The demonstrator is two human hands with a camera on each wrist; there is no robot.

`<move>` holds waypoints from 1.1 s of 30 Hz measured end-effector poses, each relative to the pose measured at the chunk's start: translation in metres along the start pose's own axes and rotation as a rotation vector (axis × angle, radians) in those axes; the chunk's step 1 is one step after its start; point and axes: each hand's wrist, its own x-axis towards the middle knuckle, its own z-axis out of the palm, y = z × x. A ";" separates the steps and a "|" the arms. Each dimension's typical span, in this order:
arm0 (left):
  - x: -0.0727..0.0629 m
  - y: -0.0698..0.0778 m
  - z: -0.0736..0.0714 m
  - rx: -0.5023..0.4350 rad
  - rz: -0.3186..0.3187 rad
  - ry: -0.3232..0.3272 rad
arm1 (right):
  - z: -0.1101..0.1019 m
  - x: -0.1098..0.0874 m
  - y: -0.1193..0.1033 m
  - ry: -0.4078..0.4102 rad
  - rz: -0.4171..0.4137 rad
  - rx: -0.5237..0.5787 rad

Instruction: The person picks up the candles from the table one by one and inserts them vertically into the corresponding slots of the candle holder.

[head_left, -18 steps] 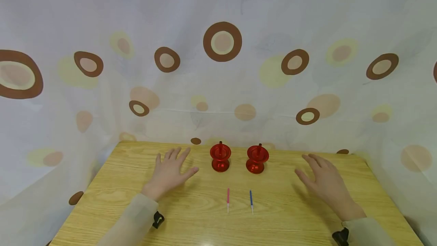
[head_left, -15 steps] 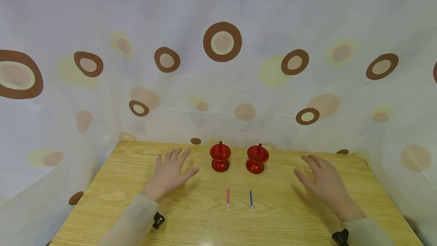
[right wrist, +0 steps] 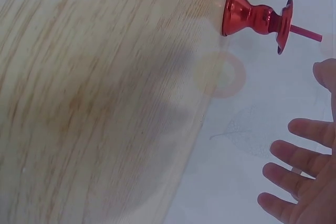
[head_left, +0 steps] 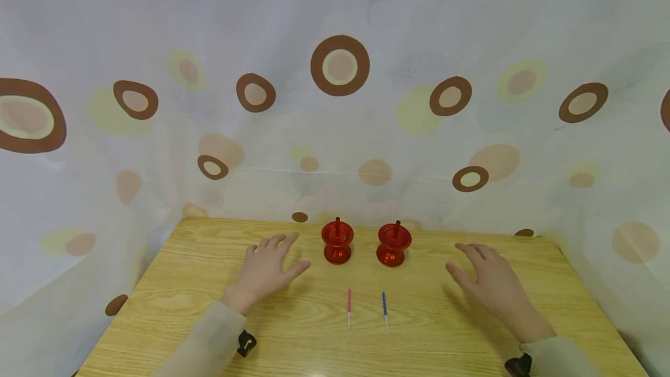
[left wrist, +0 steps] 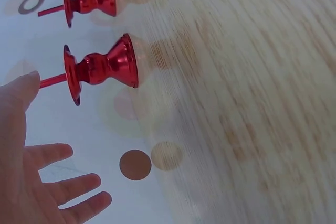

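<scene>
Two red metal candle holders, a left one (head_left: 337, 242) and a right one (head_left: 394, 244), stand upright at the back of the table, each with a thin stem rising from its dish. In front of them lie a pink birthday candle (head_left: 349, 306) and a blue birthday candle (head_left: 385, 308), both with white ends. My left hand (head_left: 269, 272) hovers left of the holders, fingers spread and holding nothing. In the left wrist view its thumb (left wrist: 23, 88) overlaps the near holder's stem, but the head view shows them apart. Right of the holders, my right hand (head_left: 492, 284) is also raised, with nothing in it.
The wooden table (head_left: 429, 342) reaches back to a pale curtain (head_left: 293, 34) with brown and yellow circles, which also flanks both sides. Dark bands (head_left: 246, 343) sit at the wrists.
Both hands have shifted slightly: the left a little rightward and down, the right a little leftward. The head view tilts slightly. The holders and candles stay where they were.
</scene>
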 end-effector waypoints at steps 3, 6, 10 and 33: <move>0.000 0.002 0.001 -0.013 0.002 0.003 | -0.001 0.000 -0.002 -0.010 0.007 0.002; -0.001 0.004 0.000 -0.025 0.002 0.003 | -0.001 0.000 -0.004 -0.014 0.012 0.009; -0.002 0.007 0.000 -0.046 0.002 0.000 | 0.001 0.000 -0.006 -0.017 0.006 0.019; 0.000 0.017 0.006 -0.088 0.021 0.024 | 0.007 0.001 -0.028 -0.001 -0.071 0.035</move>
